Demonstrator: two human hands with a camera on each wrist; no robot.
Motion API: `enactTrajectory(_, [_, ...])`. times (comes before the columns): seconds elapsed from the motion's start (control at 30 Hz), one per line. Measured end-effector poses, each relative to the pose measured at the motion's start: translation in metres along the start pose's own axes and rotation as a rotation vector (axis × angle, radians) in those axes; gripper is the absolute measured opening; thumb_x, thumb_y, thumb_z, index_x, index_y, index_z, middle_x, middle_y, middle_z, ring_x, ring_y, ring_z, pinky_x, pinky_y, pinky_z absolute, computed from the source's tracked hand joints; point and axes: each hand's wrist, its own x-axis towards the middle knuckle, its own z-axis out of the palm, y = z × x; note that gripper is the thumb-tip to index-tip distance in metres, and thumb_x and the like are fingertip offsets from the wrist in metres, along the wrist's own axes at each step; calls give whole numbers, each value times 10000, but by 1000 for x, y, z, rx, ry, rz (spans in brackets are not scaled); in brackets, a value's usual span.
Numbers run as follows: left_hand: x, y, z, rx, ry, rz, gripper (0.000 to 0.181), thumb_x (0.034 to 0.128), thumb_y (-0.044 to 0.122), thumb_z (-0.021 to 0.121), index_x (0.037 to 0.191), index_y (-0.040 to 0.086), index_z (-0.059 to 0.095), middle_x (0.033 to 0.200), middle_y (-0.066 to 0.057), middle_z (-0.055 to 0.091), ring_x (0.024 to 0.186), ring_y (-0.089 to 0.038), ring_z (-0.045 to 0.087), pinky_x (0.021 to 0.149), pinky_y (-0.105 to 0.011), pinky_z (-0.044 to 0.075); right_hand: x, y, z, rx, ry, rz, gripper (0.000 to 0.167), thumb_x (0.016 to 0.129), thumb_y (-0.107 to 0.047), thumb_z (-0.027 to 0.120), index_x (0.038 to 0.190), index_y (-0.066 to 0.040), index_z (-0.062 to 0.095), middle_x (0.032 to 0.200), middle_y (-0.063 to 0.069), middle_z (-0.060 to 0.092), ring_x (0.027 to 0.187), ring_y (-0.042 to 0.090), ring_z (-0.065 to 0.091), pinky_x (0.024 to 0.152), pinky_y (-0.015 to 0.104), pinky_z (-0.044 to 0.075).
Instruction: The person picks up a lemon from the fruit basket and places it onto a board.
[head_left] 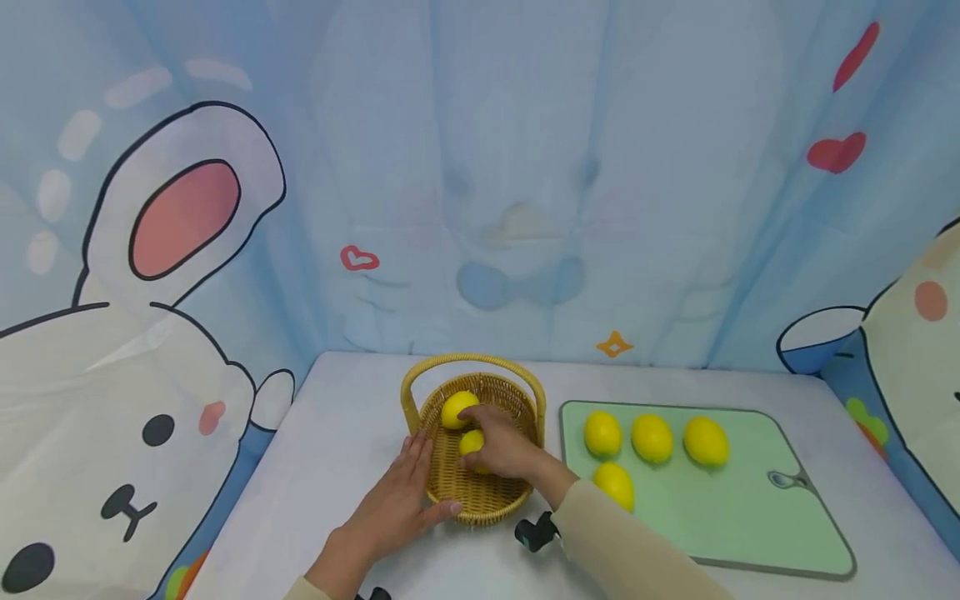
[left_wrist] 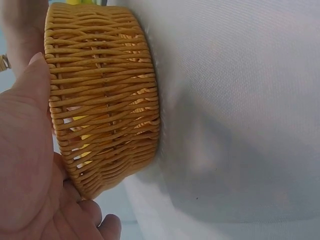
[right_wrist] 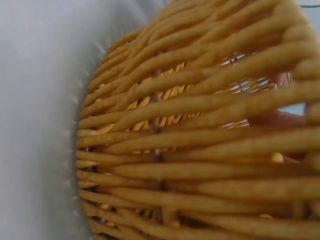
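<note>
Wicker of a golden brown forms the round basket (head_left: 480, 507), which stands on the white counter (head_left: 300, 467) to the left of a pale green board (head_left: 742, 517), its handle (head_left: 472, 358) arching high. Two smooth, bright yellow lemons lie inside: the farther lemon (head_left: 456, 411) and, just nearer, the nearer lemon (head_left: 471, 444). The right hand (head_left: 501, 442) reaches in and holds the nearer lemon between thumb and fingers, covering much of it; whether the two lemons touch is hidden there. The left hand (head_left: 397, 504) rests against the left rim, fingers outstretched and thumb spread wide. Four more lemons (head_left: 652, 439) sit on the board, the nearest partly covered by the right sleeve (head_left: 630, 542). From the left wrist, yellow shows only as slivers through the weave. From the right wrist, the wicker wall runs out of frame, and skin glimpsed through its gaps is too broken up to tell which finger it is.
</note>
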Motion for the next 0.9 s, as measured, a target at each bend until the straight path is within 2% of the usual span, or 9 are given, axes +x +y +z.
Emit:
enactTrajectory(0.1, [-1,0,1,5,-10,-3,1050,1000,703,543,1668,-27,189,1768,-204,68,1636,-392,94,1283,-567,266,-4,-1,-3,-38,-63,4,700,880,-226,879,1485,-70,563,1540,164,530,1398,362,497,1132,567,466])
enactTrajectory(0.17, [-1,-1,2,11,-8,4,1050,1001,707,535,1667,-29,191,1765,-209,76,1635,-391,102,1280,-565,274,-6,-3,-6,-44,-107,-5,707,864,-215,881,1485,-75,574,1517,161,549,1336,347,537,1097,564,488])
enactTrajectory(0.33, [0,-2,2,9,-3,10,1039,1008,698,533,1665,-33,196,1761,-217,86,1635,-392,101,1281,-566,273,-6,-5,-11,-36,-217,-31,687,849,-133,860,1483,-84,599,1507,144,574,1304,324,566,1117,570,465])
enactTrajectory(0.5, [4,-5,4,23,-1,14,1047,1007,717,512,1668,-29,189,1762,-215,80,1635,-386,103,1284,-559,269,-3,-3,-4,-42,-281,-42,704,841,-176,868,1487,-135,594,1488,87,592,1258,264,579,1102,525,476])
enactTrajectory(0.6, [5,-5,5,27,-2,15,1039,1011,700,529,1668,-30,188,1761,-218,79,1634,-386,106,1283,-562,269,-2,-2,1,-27,-283,-41,712,818,-178,864,1471,-145,584,1403,50,627,1145,214,598,1018,472,516])
enactTrajectory(0.73, [5,-4,4,30,-4,10,1031,1013,677,552,1663,-39,195,1762,-217,76,1634,-387,106,1283,-564,267,-1,-2,4,10,-223,-42,704,794,-137,839,1437,-95,556,1294,46,647,1032,191,602,917,429,543])
enactTrajectory(0.8, [4,-3,2,33,-4,5,1029,1014,671,556,1660,-45,199,1761,-220,77,1634,-388,107,1284,-563,266,-1,-3,4,22,-193,-50,704,795,-137,837,1429,-74,536,1295,65,647,1034,200,609,910,430,551])
enactTrajectory(0.9, [3,-1,1,40,-4,5,1026,1015,664,560,1656,-53,204,1758,-231,87,1633,-392,114,1280,-567,271,-2,-3,2,28,-170,-61,761,821,-169,848,1495,-95,501,1396,102,622,1130,229,614,958,448,550])
